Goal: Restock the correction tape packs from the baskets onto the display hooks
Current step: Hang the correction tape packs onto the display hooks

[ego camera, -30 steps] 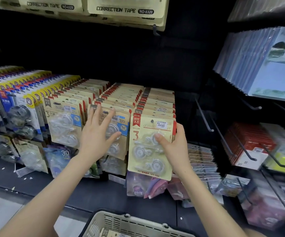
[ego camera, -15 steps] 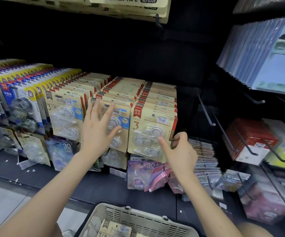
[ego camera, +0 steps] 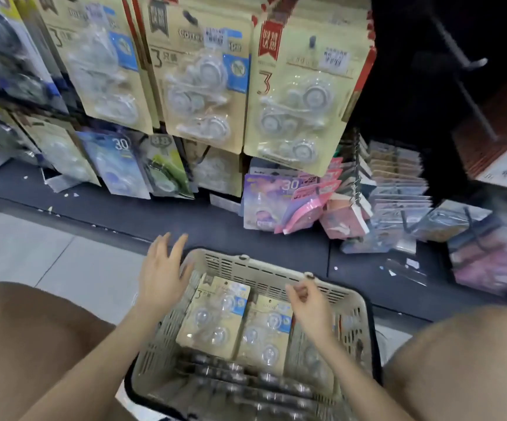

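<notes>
A beige plastic basket (ego camera: 349,302) sits on the floor between my knees. Inside lie correction tape packs (ego camera: 215,317) on tan cards with clear blisters, and more packs stand on edge near its front. My left hand (ego camera: 161,275) hovers over the basket's left rim with fingers spread and straight, holding nothing. My right hand (ego camera: 310,302) hangs above the right pack (ego camera: 264,326) with fingers loosely curled, empty. Rows of the same tan packs (ego camera: 300,89) hang on the display hooks above.
Below the hooks, smaller packs marked 30 (ego camera: 118,165) and pink and purple packs (ego camera: 279,202) lean on a dark shelf base (ego camera: 185,220). Bare metal hooks (ego camera: 471,95) stick out at the upper right. Stacked booklets and bagged goods (ego camera: 398,183) crowd the right.
Both hands left the hanging packs and dropped down to the basket. My view tilted down, so the basket now fills the lower middle.
</notes>
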`<state>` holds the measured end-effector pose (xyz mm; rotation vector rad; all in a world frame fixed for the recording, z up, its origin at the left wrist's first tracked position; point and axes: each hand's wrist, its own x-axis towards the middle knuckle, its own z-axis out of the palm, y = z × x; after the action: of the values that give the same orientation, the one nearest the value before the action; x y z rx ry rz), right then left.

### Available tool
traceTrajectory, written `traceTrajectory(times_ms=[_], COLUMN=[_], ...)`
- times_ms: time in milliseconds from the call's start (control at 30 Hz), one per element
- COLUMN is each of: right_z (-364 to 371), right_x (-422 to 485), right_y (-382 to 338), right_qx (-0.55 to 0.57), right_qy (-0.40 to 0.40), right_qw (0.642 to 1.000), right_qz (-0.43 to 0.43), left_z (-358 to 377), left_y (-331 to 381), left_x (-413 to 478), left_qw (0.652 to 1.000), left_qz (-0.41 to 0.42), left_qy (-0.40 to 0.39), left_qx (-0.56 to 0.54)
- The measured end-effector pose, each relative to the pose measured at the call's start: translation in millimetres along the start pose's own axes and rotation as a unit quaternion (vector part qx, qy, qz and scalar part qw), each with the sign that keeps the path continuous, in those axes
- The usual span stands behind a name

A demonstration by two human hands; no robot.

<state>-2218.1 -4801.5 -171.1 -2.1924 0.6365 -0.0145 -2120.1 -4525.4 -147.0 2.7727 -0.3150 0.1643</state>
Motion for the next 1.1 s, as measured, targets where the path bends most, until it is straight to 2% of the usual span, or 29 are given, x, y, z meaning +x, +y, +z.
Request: traceTrajectory(times_ms=[100,200,300,433,700,867,1000,1100], right_z=[47,88,109,127,172,188,176,145], right_x=[-3,-9,-17,-15,-4,-7,-9,-6], right_y=[31,60,63,48,19,21,18,13], right_qx=[0.010,0.037,0.075,0.125,0.181,0.225,0.274,0.299], right_qy=[-0.125,-0.200,-0.232,-0.249,-0.234,-0.198,-0.214,-0.259], right_qw=[0.989,0.966,0.942,0.921,0.911,0.903,0.898,0.885], right_qz=[0.077,0.160,0.231,0.273,0.287,0.306,0.271,0.245], left_z=[34,49,53,52,51,52,52,54], left_y=[-26,-45,-51,-49,-46,-48,-49,-49], left_x=[-33,-61,-67,-66,-66,-67,-67,-67], left_qw=[0.997,0.991,0.988,0.984,0.979,0.977,0.978,0.980], left_qz=[-0.036,-0.085,-0.102,-0.111,-0.132,-0.138,-0.138,-0.129], left_qy=[-0.068,-0.104,-0.108,-0.106,-0.119,-0.119,-0.116,-0.110], left_qx=[0.015,0.000,-0.051,-0.089,-0.099,-0.107,-0.104,-0.103])
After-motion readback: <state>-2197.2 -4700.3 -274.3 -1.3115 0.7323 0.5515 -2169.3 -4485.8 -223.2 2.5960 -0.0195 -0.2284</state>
